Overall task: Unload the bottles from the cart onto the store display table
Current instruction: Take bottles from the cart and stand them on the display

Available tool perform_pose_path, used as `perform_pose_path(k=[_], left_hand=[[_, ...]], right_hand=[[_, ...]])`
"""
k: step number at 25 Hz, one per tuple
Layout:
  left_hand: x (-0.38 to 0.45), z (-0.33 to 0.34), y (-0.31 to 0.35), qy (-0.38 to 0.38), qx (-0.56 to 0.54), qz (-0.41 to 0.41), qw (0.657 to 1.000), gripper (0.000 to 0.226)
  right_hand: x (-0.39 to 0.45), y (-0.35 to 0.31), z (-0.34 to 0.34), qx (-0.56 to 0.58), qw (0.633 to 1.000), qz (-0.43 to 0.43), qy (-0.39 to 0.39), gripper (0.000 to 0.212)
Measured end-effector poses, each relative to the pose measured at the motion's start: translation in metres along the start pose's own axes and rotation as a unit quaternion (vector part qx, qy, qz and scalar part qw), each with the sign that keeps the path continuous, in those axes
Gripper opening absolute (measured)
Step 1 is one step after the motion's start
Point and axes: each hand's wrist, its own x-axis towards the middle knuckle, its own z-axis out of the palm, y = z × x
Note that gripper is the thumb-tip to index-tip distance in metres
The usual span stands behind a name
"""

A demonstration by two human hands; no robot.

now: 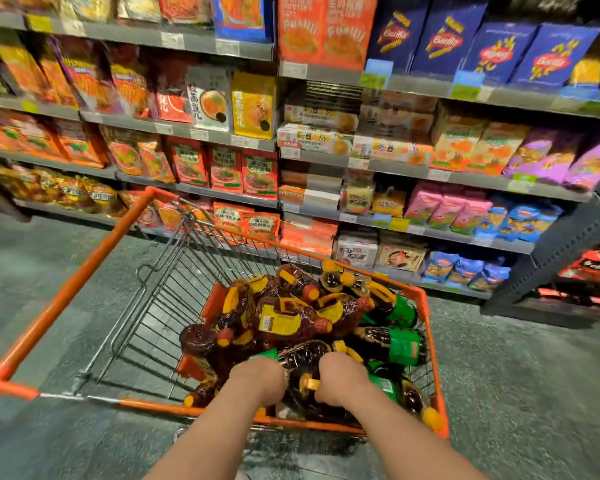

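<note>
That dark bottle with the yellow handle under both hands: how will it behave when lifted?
The dark bottle with the yellow handle looks full, so probably heavy. Its glossy rounded body may slip or roll. Neighbouring dark bottles, piled loosely in the orange cart, could shift.

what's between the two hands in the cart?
In the head view, a dark bottle with a yellow handle lies between the left hand and right hand, in the cart. Whether either hand grips it is unclear.

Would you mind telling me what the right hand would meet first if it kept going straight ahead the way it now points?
The right hand points forward and down into the cart. It would probably meet the dark bottle with the green label lying just ahead of it, though depth is hard to judge.
</note>
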Motion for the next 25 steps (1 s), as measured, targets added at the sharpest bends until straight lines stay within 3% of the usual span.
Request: perform_pose_path(k=[4, 8, 10, 14, 17, 19, 21, 25], left_hand=[[-0.017, -0.050, 0.022, 0.016, -0.031, 0.088, 0.996, 0.059], [-0.043, -0.095, 0.054, 0.097, 0.011, 0.232, 0.968, 0.060], [-0.067, -0.108, 0.070, 0.145, 0.067, 0.306, 0.939, 0.061], [-0.127, -0.112, 0.098, 0.249, 0.196, 0.446, 0.837, 0.054], [-0.175, -0.100, 0.120, 0.276, 0.208, 0.547, 0.763, 0.046], [-0.217, -0.079, 0.139, 0.273, 0.197, 0.624, 0.705, 0.049], [-0.262, -0.051, 0.155, 0.258, 0.180, 0.695, 0.646, 0.055], [-0.342, 0.007, 0.175, 0.201, 0.122, 0.817, 0.527, 0.053]], right_hand=[[-0.028, 0.020, -0.015, 0.085, 0.993, 0.069, 0.054, 0.028], [-0.077, 0.033, -0.021, 0.157, 0.965, 0.153, 0.145, 0.012], [-0.108, 0.031, -0.017, 0.194, 0.933, 0.205, 0.222, 0.011], [-0.175, 0.009, 0.004, 0.285, 0.853, 0.285, 0.333, 0.012], [-0.240, -0.010, 0.020, 0.323, 0.787, 0.371, 0.372, 0.020], [-0.296, -0.030, 0.031, 0.328, 0.734, 0.436, 0.404, 0.031], [-0.348, -0.049, 0.051, 0.277, 0.703, 0.508, 0.414, 0.048], [-0.438, -0.092, 0.106, 0.214, 0.621, 0.610, 0.443, 0.027]])
